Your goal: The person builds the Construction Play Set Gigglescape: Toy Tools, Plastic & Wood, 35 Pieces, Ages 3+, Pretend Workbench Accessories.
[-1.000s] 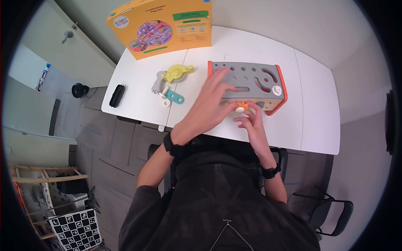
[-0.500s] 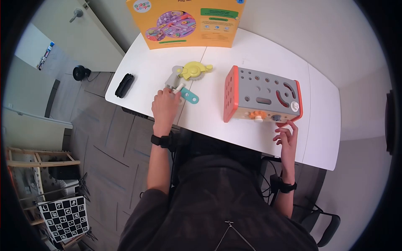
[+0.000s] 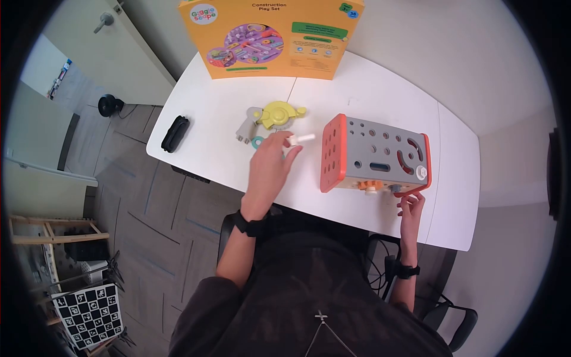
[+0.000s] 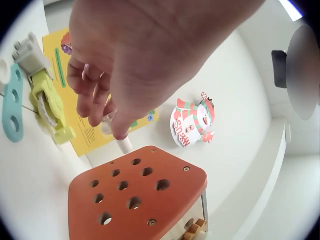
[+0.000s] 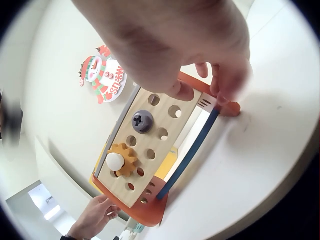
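My left hand (image 3: 267,171) pinches a white toy bolt (image 3: 306,138) between thumb and fingers, above the table left of the toy workbench (image 3: 389,143). In the left wrist view, the threaded end of the bolt (image 4: 124,145) points toward the red end panel (image 4: 137,192) with its holes. My right hand (image 3: 410,217) grips the workbench's near right corner; its thumb (image 5: 184,93) lies on the wooden front board. An orange gear (image 5: 124,159) with a white bolt head and a grey screw (image 5: 142,121) sit in that board. A white piece (image 3: 422,172) sits on the grey top.
Left of the workbench lie a yellow toy saw piece (image 3: 278,114), a grey toy piece (image 3: 247,125) and a teal strip (image 4: 14,102) with holes. A black case (image 3: 175,134) lies near the table's left edge. The orange box (image 3: 267,44) stands at the back.
My left hand went from the gear to the loose pieces, picked up the white bolt and now carries it right, toward the workbench. The right hand left the gear for the workbench's right corner.
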`<state>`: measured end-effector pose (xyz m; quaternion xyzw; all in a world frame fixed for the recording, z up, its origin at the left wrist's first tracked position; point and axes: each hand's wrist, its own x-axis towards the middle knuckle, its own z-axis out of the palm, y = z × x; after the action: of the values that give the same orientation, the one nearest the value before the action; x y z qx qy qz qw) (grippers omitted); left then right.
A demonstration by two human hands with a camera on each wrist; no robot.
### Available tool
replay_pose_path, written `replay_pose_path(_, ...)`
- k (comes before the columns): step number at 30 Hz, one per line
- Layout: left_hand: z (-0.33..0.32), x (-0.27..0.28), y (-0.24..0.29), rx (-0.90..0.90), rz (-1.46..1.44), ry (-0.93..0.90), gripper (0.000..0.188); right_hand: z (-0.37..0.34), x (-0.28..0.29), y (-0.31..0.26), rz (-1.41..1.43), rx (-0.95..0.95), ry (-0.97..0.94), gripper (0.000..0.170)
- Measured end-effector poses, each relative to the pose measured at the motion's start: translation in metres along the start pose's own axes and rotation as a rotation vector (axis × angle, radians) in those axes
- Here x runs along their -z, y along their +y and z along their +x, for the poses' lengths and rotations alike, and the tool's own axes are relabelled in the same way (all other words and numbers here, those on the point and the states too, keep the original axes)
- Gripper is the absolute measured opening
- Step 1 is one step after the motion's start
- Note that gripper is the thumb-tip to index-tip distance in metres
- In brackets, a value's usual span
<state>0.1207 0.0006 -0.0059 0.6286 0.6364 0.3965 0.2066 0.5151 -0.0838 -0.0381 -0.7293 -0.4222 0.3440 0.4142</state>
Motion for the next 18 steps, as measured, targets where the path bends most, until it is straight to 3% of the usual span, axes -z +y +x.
replay_pose_path(7,0.016,-0.023,0.016,-0.078,-0.118,-0.068,0.036,0.008,0.006,0.007,-0.063,-0.063,0.005,0.055)
replay_pose_path(13,0.023,-0.025,0.026,-0.086,-0.096,-0.089,0.038,0.015,0.005,0.020,-0.099,0.003,-0.002,0.057)
replay_pose_path(18,0.022,-0.025,0.031,-0.131,-0.198,-0.205,0.047,0.017,0.000,0.015,-0.054,0.063,-0.057,0.045)
